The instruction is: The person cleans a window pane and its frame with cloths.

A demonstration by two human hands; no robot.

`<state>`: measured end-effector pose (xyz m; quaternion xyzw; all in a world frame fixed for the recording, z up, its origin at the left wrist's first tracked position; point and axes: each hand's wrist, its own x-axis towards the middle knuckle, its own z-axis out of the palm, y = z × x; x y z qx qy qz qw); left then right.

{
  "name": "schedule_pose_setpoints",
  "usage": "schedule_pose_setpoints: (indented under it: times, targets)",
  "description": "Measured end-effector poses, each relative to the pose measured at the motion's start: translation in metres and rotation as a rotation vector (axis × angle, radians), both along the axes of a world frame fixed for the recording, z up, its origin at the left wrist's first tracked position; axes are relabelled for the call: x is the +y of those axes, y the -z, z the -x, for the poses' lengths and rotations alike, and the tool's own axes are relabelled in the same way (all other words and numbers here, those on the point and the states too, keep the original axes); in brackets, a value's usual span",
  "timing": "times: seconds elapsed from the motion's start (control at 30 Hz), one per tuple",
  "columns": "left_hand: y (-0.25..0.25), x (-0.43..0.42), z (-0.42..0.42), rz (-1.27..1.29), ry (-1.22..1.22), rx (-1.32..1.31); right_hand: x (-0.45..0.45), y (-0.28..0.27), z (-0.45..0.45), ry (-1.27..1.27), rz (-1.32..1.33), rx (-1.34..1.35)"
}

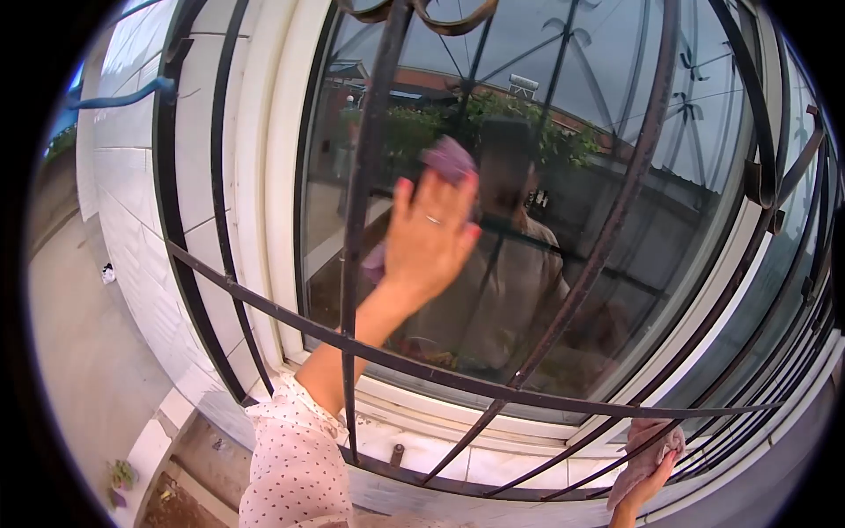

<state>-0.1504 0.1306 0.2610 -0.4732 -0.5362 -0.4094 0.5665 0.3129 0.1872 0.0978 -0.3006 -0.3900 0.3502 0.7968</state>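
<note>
My left hand [429, 236] reaches between the black window bars, its back toward me and a ring on one finger. Under its spread fingers a purple cloth [451, 159] is pressed against the dark window glass [563, 238]. Part of that cloth shows beyond the fingertips, and the rest is mostly hidden by the hand. At the lower right, my right hand [650, 484] has its fingers closed around a bunched greyish-pink cloth [645, 451], close to the bars and the sill.
A black metal grille [422, 367] stands in front of the window, with upright bars and a crossbar around my left forearm. The white window frame [286, 176] borders the glass. White tiled wall [132, 194] is at left, where a blue strip [123, 99] is tied to the grille.
</note>
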Motion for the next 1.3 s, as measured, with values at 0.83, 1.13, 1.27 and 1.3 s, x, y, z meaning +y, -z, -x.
schedule_pose_setpoints:
  times: [0.83,1.13,1.27,1.3]
  targets:
    - [-0.019,0.035,-0.051,0.258,0.277,0.598,0.009,-0.001,0.039,0.344,-0.007,-0.296]
    - [-0.158,-0.025,0.116,-0.443,-0.28,-0.151,0.015,0.0,0.056,0.257,-0.048,0.052]
    - [-0.166,-0.001,0.044,-0.314,-0.144,0.108,0.02,0.006,0.046,0.211,-0.068,-0.03]
    - [-0.158,0.004,0.005,-0.17,-0.038,0.167,0.022,0.009,0.048,0.252,-0.04,-0.025]
